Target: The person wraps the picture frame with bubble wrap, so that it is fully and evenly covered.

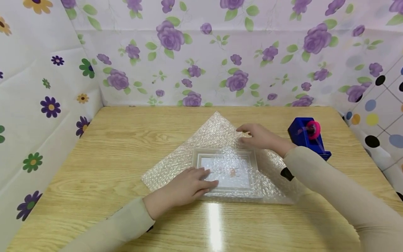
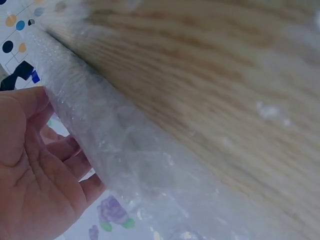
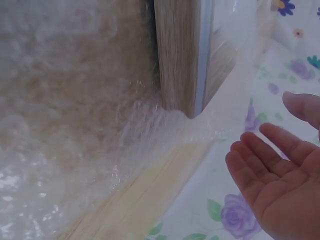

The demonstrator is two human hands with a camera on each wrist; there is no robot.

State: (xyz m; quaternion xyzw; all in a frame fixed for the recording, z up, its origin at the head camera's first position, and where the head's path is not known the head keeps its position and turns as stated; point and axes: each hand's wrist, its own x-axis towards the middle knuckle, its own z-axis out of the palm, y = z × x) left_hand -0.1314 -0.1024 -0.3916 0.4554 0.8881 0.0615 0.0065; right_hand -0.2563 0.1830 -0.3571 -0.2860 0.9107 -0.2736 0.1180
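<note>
A light picture frame point(image 1: 196, 159) lies on a sheet of bubble wrap point(image 1: 204, 134), with a flap of the wrap folded over much of it. My left hand point(image 1: 190, 183) rests its extended fingers on the frame's left part, at the edge of the flap. In the left wrist view, that hand's fingers touch the bubble wrap point(image 2: 125, 145). My right hand point(image 1: 259, 136) is over the wrap behind the frame's far right corner, fingers loosely bent and thumb apart. The right wrist view shows the frame's wood-grain side point(image 3: 177, 60) beside the right hand point(image 3: 285, 180), which holds nothing.
A blue tape dispenser point(image 1: 302, 138) with a pink-cored roll stands at the right, just beyond the right forearm. All of this is on a wood-grain table point(image 1: 119, 140). Flowered sheets point(image 1: 138, 70) line the back and left side; a dotted sheet point(image 1: 384, 140) lines the right.
</note>
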